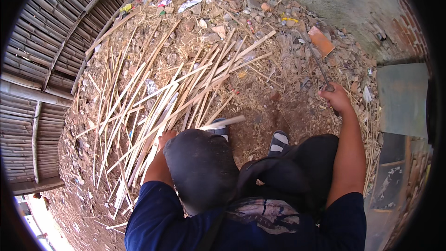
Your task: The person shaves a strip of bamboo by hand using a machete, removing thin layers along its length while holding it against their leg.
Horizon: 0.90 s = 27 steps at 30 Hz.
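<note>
While the right hand (335, 97) is closed in a fist round the handle of a long dark blade (316, 58), the left hand (166, 135) reaches down to the near ends of the pile of split bamboo strips (158, 97). Its fingers are mostly hidden behind the knee (200, 167), so I cannot tell whether they are curled round a strip or only resting on the pile.

The relation that matters is between the strips and the two hands. The strips run with their long axis away from the left fingers, slanting up and to the right across the ground, their far ends fanning out toward the rubble of stones (241, 9). One short pale piece (225, 122) lies apart from the rest, just to the right of the left fingers and beside the left sandalled foot (222, 129); its long axis runs nearly across, tilted slightly up to the right.

The blade points up and left from the right fist, its tip over the stones and well apart from the strips. The right foot (278, 142) stands between the short piece and the right fist. So the left hand is much the nearer to the bamboo, at it or touching it, while the right hand with the blade stands well off to the side.
</note>
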Tool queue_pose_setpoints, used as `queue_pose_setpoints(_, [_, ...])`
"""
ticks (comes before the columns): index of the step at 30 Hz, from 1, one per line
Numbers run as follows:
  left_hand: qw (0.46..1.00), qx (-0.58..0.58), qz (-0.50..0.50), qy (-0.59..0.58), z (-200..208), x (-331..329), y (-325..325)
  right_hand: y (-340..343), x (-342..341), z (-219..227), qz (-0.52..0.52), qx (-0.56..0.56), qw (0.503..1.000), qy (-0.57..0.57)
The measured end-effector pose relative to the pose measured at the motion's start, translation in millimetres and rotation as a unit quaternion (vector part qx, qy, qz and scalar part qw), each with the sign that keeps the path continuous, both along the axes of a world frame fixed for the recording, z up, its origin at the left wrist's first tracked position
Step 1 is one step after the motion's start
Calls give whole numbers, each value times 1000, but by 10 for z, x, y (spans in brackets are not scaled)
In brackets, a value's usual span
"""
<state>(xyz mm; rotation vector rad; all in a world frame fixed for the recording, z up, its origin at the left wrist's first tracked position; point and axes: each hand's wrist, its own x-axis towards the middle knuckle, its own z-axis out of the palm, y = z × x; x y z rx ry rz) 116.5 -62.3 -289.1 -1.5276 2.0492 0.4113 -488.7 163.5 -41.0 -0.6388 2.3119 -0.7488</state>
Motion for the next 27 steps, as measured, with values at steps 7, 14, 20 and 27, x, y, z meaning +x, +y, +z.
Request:
queue_pose_setpoints(7, [962, -186, 46, 196, 399, 198, -151, 20, 90, 54, 64, 25, 997, 26])
queue_pose_setpoints(14, [808, -338, 94, 473, 1814, -81, -180, 27, 119, 91, 177, -8, 971, 159])
queue_pose_setpoints(20, [820, -263, 76, 503, 3104, -299, 523, -3, 680, 714, 221, -70, 957, 176])
queue_pose_setpoints(27, [891, -165, 91, 413, 3528, -496, 1549, -21, 1235, 916, 329, -164, 918, 152])
